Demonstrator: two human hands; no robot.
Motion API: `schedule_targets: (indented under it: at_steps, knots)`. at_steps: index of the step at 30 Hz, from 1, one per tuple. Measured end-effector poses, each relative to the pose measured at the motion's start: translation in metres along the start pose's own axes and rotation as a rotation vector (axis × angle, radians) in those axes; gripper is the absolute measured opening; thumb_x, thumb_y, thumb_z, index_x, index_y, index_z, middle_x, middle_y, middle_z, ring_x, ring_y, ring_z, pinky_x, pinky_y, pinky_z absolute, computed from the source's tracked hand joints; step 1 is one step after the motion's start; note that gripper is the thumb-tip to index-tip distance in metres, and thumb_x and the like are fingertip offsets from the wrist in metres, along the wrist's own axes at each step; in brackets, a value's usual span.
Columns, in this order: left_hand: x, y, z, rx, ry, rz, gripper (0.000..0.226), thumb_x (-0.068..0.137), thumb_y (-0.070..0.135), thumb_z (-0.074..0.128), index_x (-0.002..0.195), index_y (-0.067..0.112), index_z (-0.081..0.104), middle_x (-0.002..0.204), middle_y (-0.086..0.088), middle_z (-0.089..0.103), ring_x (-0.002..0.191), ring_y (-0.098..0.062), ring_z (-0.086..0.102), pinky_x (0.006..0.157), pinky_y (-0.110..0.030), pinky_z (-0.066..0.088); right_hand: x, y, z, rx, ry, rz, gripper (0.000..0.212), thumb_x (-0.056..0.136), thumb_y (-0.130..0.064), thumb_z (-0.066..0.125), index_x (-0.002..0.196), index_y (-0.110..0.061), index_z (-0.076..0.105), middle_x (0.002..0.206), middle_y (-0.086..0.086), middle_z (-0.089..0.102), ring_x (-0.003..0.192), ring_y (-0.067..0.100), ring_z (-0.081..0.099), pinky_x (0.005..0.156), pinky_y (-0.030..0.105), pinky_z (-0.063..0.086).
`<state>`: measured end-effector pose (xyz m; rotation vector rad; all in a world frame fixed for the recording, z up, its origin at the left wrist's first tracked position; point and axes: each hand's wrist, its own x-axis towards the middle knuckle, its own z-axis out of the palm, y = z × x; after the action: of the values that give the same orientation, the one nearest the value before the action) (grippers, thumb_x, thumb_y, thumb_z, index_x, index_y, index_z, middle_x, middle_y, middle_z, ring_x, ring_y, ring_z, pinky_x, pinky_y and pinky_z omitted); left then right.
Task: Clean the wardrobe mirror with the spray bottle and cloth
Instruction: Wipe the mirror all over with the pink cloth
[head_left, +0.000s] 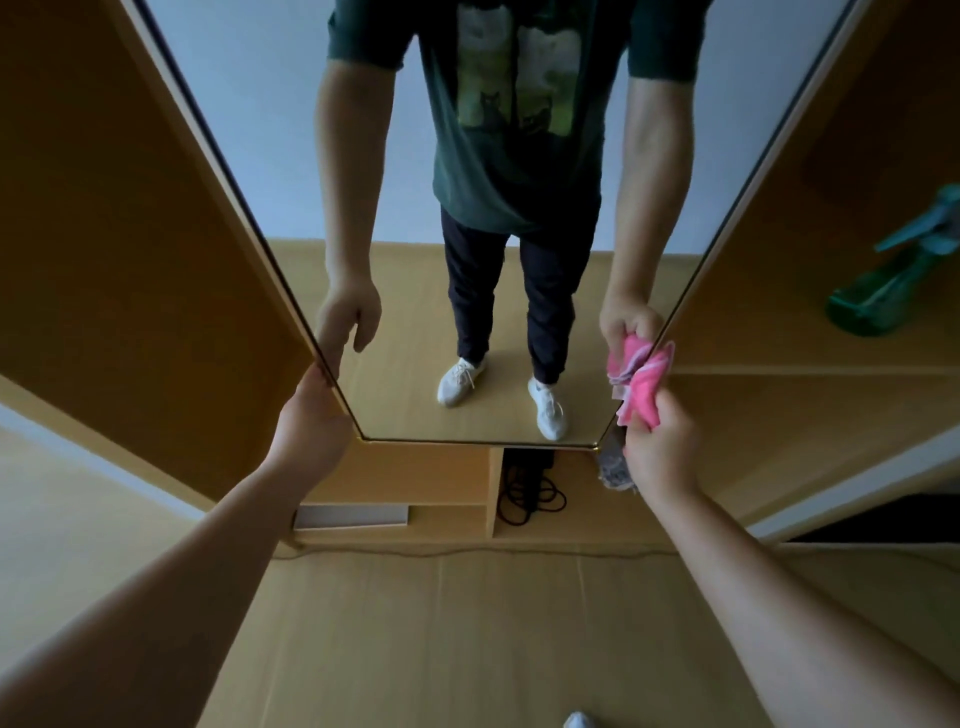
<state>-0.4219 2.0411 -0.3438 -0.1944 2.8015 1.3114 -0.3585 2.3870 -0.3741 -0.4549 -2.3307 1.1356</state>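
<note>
Right hand (660, 447) clenched on pink cloth (641, 387), pressed at mirror (483, 260) right edge. Left hand (311, 426) grips left edge; fingertips hidden. Spray bottle (893, 275) on shelf right of cloth, blurred, cropped.

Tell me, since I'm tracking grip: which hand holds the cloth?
The right hand bunches the pink cloth at the mirror's right edge; the left hand grips its left edge.

Pale wooden floor (467, 639), tan wardrobe shelves (810, 369), dim light.
</note>
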Motion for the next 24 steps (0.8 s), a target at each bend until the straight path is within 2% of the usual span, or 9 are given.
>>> schedule_targets:
  at_steps: [2, 4, 6, 10, 12, 16, 19, 24]
  knots:
    - [0.003, -0.003, 0.002, 0.019, 0.012, 0.004, 0.068, 0.085, 0.0, 0.052, 0.146, 0.022, 0.033, 0.135, -0.004, 0.054, 0.093, -0.006, 0.053, 0.058, -0.013, 0.035, -0.002, 0.005, 0.002, 0.016, 0.004, -0.017, 0.021, 0.084, 0.013, 0.054, 0.078, -0.006, 0.061, 0.063, -0.013, 0.047, 0.064, 0.016, 0.049, 0.066, 0.027, 0.04]
    - [0.006, -0.006, 0.003, 0.011, 0.011, 0.008, 0.067, 0.085, 0.001, 0.053, 0.146, 0.021, 0.033, 0.137, -0.004, 0.053, 0.101, -0.011, 0.053, 0.062, -0.013, 0.037, -0.006, 0.01, 0.004, 0.031, -0.005, -0.001, 0.017, 0.086, 0.012, 0.054, 0.087, 0.0, 0.065, 0.067, -0.009, 0.051, 0.068, 0.017, 0.052, 0.068, 0.028, 0.042]
    - [0.008, -0.007, 0.003, 0.008, 0.006, 0.014, 0.067, 0.086, 0.004, 0.053, 0.146, 0.022, 0.033, 0.137, -0.003, 0.053, 0.108, -0.015, 0.054, 0.068, -0.016, 0.04, -0.012, 0.015, 0.007, 0.035, -0.018, 0.035, 0.022, 0.087, 0.012, 0.053, 0.099, 0.001, 0.067, 0.076, -0.003, 0.059, 0.075, 0.017, 0.056, 0.072, 0.029, 0.046]
    - [0.012, -0.012, 0.004, 0.002, 0.004, 0.031, 0.067, 0.085, 0.003, 0.055, 0.146, 0.022, 0.034, 0.137, -0.004, 0.054, 0.112, -0.017, 0.055, 0.069, -0.016, 0.04, -0.022, 0.023, 0.014, 0.008, -0.066, 0.104, 0.037, 0.088, 0.01, 0.051, 0.117, -0.006, 0.067, 0.099, 0.006, 0.071, 0.093, 0.019, 0.064, 0.085, 0.028, 0.049]
    - [0.012, -0.015, 0.005, -0.027, 0.003, 0.038, 0.07, 0.084, 0.002, 0.054, 0.147, 0.025, 0.032, 0.139, -0.002, 0.052, 0.118, -0.016, 0.052, 0.074, -0.018, 0.04, -0.023, 0.028, 0.018, 0.01, -0.086, 0.147, 0.039, 0.089, 0.01, 0.048, 0.119, -0.006, 0.066, 0.105, 0.01, 0.071, 0.1, 0.025, 0.065, 0.091, 0.035, 0.052]
    - [0.011, -0.02, 0.007, -0.039, 0.019, 0.05, 0.074, 0.082, 0.001, 0.054, 0.147, 0.026, 0.032, 0.138, 0.0, 0.053, 0.122, -0.019, 0.051, 0.08, -0.023, 0.042, -0.027, 0.032, 0.026, 0.034, -0.132, 0.256, 0.037, 0.093, 0.004, 0.047, 0.123, -0.009, 0.064, 0.11, 0.012, 0.069, 0.102, 0.033, 0.064, 0.089, 0.05, 0.053]
    - [0.013, -0.021, 0.009, -0.062, 0.021, 0.054, 0.075, 0.079, -0.002, 0.052, 0.146, 0.027, 0.033, 0.137, 0.002, 0.054, 0.12, -0.017, 0.053, 0.071, -0.015, 0.039, -0.031, 0.036, 0.028, 0.016, -0.142, 0.272, 0.036, 0.092, 0.005, 0.046, 0.121, -0.007, 0.064, 0.111, 0.014, 0.068, 0.104, 0.035, 0.063, 0.092, 0.051, 0.051]
    - [0.015, -0.024, 0.011, -0.095, 0.018, 0.074, 0.078, 0.078, -0.003, 0.053, 0.147, 0.027, 0.031, 0.141, 0.004, 0.05, 0.121, -0.012, 0.051, 0.071, -0.013, 0.039, -0.034, 0.042, 0.031, 0.002, -0.162, 0.274, 0.03, 0.093, 0.004, 0.046, 0.115, -0.004, 0.065, 0.108, 0.013, 0.068, 0.1, 0.032, 0.063, 0.091, 0.049, 0.051]
